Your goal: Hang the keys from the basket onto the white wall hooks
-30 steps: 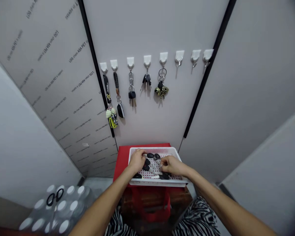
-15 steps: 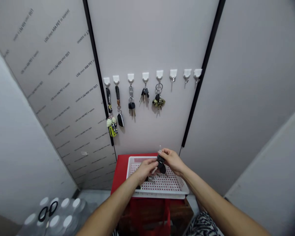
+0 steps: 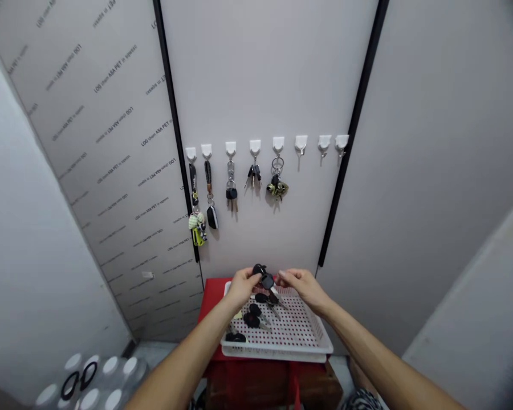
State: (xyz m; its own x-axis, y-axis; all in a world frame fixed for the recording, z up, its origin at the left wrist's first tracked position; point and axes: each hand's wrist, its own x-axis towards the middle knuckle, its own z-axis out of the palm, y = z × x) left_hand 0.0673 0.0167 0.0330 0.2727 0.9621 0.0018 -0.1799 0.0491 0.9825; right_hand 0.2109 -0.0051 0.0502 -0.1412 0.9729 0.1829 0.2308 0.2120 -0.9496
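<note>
Over the white perforated basket (image 3: 277,353), my left hand (image 3: 241,287) pinches a bunch of black-headed keys (image 3: 265,279), one silver blade pointing down to the right. My right hand (image 3: 303,287) is close beside the bunch, thumb and finger pressed together; whatever is between its fingertips is too small to make out. Under my hands, several loose keys (image 3: 254,319) with black heads lie in the left and middle part of the basket. Another black key (image 3: 236,337) rests at the basket's near left corner.
The basket stands on a red surface (image 3: 214,293). White hooks line the wall; five carry key bunches, such as a bunch with brass-coloured pieces (image 3: 277,188), and three hooks at right, including one hook (image 3: 301,144), hold nothing. Capped bottles (image 3: 111,367) stand at lower left.
The key bunch has shifted left, from between both hands into my left fingers. My right hand has drawn slightly away from it. More keys in the basket show, and the view has tilted up slightly.
</note>
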